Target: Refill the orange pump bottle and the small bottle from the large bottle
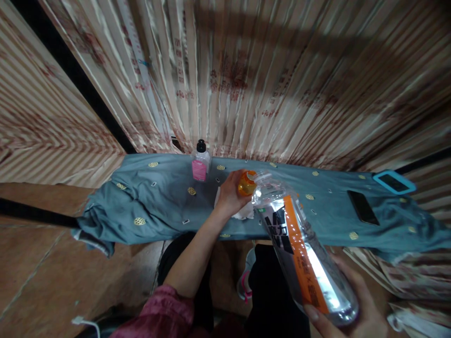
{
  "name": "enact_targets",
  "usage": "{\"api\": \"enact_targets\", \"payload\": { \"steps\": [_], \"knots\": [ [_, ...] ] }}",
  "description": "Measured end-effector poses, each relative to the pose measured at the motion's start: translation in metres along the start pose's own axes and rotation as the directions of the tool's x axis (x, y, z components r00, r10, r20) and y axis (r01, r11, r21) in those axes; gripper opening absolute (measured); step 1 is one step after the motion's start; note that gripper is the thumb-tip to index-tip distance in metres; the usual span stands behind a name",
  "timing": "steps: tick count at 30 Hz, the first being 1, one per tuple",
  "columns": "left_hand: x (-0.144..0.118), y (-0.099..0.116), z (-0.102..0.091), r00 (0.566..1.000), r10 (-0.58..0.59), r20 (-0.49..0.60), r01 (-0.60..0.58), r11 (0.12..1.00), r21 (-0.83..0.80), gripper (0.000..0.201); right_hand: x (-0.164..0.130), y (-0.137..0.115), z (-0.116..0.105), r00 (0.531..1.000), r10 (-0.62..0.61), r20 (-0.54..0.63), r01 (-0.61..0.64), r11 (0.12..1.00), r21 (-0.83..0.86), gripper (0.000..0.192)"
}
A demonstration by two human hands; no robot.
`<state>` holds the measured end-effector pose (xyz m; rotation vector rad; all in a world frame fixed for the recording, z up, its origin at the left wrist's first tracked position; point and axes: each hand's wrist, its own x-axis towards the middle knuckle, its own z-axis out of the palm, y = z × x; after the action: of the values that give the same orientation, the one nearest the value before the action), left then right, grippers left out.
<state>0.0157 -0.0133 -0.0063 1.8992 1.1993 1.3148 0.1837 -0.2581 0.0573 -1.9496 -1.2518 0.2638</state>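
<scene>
Tilted with its base toward the camera, a large clear bottle [299, 251] is gripped low down by the right hand [366, 310] beyond the front edge of the cloth-covered table [169, 206], its neck reaching in over the cloth to the left hand. Fingers of the left hand [230, 195] close around a small orange container [245, 186] above some white paper [244, 213] — whether the bottle's mouth touches it, I cannot tell. Near the back edge, left of that hand, stands a pink-labelled bottle [200, 166]; a dark phone [362, 207] lies toward the right end.
</scene>
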Motion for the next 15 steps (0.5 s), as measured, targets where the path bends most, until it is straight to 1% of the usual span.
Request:
{"api": "enact_targets", "payload": {
  "steps": [3,8,11,15],
  "knots": [
    [0.0001,0.0007,-0.0002,1.000,0.005,-0.002,-0.005,1.000,0.004,0.059,-0.0001,-0.0021,-0.0001,1.000,0.015,0.000,-0.015,1.000,0.010,0.079],
    [0.0000,0.0004,-0.0003,1.000,0.009,-0.010,-0.009,1.000,0.015,0.058,-0.0003,-0.0045,-0.0011,1.000,0.017,0.014,-0.017,1.000,0.023,0.074],
    [0.0001,0.0002,-0.0008,1.000,0.017,-0.010,-0.017,1.000,0.008,0.058,-0.0005,-0.0045,-0.0014,1.000,-0.007,0.012,0.007,1.000,0.022,0.072],
    [-0.0001,0.0010,-0.0014,1.000,0.017,-0.013,-0.017,1.000,0.010,0.059,-0.0006,0.0025,-0.0021,0.999,-0.031,0.017,0.032,0.999,-0.019,0.073]
  ]
}}
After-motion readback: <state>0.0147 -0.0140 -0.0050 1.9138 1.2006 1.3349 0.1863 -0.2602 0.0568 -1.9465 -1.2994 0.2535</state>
